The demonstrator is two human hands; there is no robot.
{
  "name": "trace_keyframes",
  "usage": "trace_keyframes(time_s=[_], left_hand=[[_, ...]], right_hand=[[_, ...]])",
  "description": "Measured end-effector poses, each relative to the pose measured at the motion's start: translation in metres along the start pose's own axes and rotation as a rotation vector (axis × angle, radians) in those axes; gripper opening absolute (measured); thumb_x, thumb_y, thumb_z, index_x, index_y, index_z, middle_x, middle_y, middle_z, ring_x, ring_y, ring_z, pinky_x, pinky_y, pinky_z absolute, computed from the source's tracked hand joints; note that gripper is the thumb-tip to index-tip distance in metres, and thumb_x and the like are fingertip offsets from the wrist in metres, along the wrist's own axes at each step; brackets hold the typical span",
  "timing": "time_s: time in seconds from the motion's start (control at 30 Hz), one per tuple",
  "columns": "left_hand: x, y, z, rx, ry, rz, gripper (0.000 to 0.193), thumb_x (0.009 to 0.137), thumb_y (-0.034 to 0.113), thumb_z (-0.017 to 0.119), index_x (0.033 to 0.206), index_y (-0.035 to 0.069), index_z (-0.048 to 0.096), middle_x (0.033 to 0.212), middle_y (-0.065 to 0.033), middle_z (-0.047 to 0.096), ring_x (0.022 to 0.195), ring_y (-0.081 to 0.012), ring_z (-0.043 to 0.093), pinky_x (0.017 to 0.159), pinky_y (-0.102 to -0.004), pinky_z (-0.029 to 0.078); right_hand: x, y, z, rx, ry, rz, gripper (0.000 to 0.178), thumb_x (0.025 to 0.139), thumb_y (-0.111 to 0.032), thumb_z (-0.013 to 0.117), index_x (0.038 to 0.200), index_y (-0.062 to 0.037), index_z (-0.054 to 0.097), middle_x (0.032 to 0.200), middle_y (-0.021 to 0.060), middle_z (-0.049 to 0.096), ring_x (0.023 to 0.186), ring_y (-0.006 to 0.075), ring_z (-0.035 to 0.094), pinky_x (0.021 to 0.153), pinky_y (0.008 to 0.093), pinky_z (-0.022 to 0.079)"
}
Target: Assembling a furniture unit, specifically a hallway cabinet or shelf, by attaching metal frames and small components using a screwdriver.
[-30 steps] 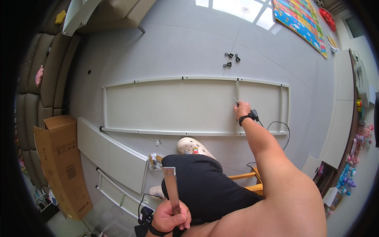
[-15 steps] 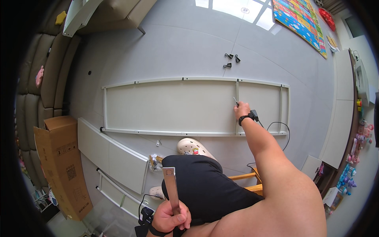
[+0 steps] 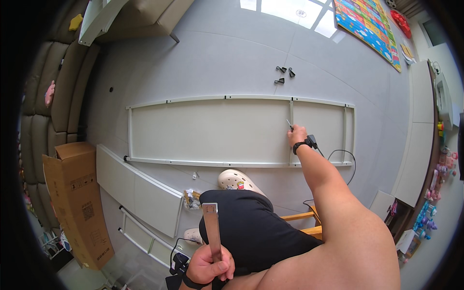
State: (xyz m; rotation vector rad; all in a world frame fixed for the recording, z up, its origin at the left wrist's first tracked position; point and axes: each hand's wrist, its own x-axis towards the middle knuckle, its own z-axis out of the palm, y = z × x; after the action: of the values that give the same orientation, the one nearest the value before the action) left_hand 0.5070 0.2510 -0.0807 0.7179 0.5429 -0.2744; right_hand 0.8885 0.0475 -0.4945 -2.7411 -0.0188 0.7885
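Observation:
My left hand [image 3: 211, 263] is closed around the lower end of a flat, shiny metal bar [image 3: 211, 227], held upright in front of my dark-clothed leg. A white rectangular panel with a metal frame [image 3: 208, 128] lies on the floor before me. Over its right part, at the crossbar [image 3: 291, 110], reaches my right hand [image 3: 297, 135]. Its fingers are closed on a thin tool that looks like a screwdriver [image 3: 289, 124], its pale shaft pointing away from me. The fingers hide most of its handle.
Several black clip-like pieces [image 3: 280, 80] lie beyond the panel. Left of my leg are white boards [image 3: 137, 188], a smaller frame [image 3: 145, 237], a bag of small parts [image 3: 192, 198] and a cardboard box [image 3: 79, 208]. A wooden stool [image 3: 297, 216] stands below my right arm, near a black cable [image 3: 354, 169].
The view has shifted very slightly. My left hand and the metal bar have moved a little to the right; my right hand stays at the crossbar.

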Motion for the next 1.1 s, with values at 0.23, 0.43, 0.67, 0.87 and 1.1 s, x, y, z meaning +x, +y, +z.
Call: trace_keyframes(time_s=[0.23, 0.43, 0.67, 0.87, 1.1], left_hand=[[0.0007, -0.0004, 0.0002, 0.004, -0.008, -0.001, 0.021, 0.101, 0.016, 0.065, 0.097, -0.002, 0.055, 0.072, -0.0212, 0.065, 0.054, -0.021, 0.06, 0.05, -0.0285, 0.048], [0.0017, 0.0011, 0.0022, -0.018, -0.03, -0.031, 0.017, 0.102, 0.019, 0.064, 0.098, 0.005, 0.056, 0.081, -0.0129, 0.067, 0.062, -0.0121, 0.061, 0.055, -0.0227, 0.047], [0.0003, 0.0006, 0.0007, -0.012, -0.017, -0.004, 0.019, 0.101, 0.018, 0.065, 0.098, 0.001, 0.055, 0.076, -0.0177, 0.066, 0.057, -0.0167, 0.06, 0.052, -0.0254, 0.047], [0.0007, -0.0002, 0.0004, -0.017, -0.031, -0.016, 0.018, 0.102, 0.02, 0.065, 0.099, 0.004, 0.056, 0.08, -0.014, 0.068, 0.06, -0.0126, 0.06, 0.055, -0.0229, 0.047], [0.0007, 0.0016, 0.0011, -0.003, -0.033, -0.018, 0.018, 0.102, 0.02, 0.064, 0.099, 0.004, 0.056, 0.08, -0.0141, 0.068, 0.06, -0.0123, 0.059, 0.056, -0.023, 0.047]], right_hand=[[0.0022, 0.0018, -0.0015, 0.007, 0.004, 0.011, 0.033, 0.094, -0.028, 0.067, 0.122, -0.0109, 0.069, 0.119, 0.0276, 0.061, 0.107, 0.0431, 0.066, 0.094, 0.0478, 0.055], [0.0038, 0.0062, -0.002, 0.032, -0.001, -0.003, 0.033, 0.094, -0.028, 0.067, 0.123, -0.0105, 0.069, 0.12, 0.028, 0.061, 0.108, 0.0433, 0.066, 0.095, 0.0477, 0.055], [0.0003, -0.0006, -0.0003, 0.0, 0.008, -0.005, 0.033, 0.094, -0.028, 0.067, 0.122, -0.0102, 0.069, 0.118, 0.0273, 0.063, 0.106, 0.043, 0.066, 0.094, 0.048, 0.055], [0.002, 0.0031, -0.0013, 0.027, 0.009, 0.003, 0.032, 0.095, -0.028, 0.066, 0.121, -0.0108, 0.069, 0.117, 0.0265, 0.064, 0.106, 0.0425, 0.067, 0.092, 0.0479, 0.056], [0.0011, 0.0027, 0.0002, 0.034, 0.016, 0.0, 0.031, 0.095, -0.028, 0.066, 0.121, -0.0111, 0.07, 0.115, 0.0267, 0.065, 0.105, 0.0428, 0.067, 0.092, 0.0487, 0.056]])
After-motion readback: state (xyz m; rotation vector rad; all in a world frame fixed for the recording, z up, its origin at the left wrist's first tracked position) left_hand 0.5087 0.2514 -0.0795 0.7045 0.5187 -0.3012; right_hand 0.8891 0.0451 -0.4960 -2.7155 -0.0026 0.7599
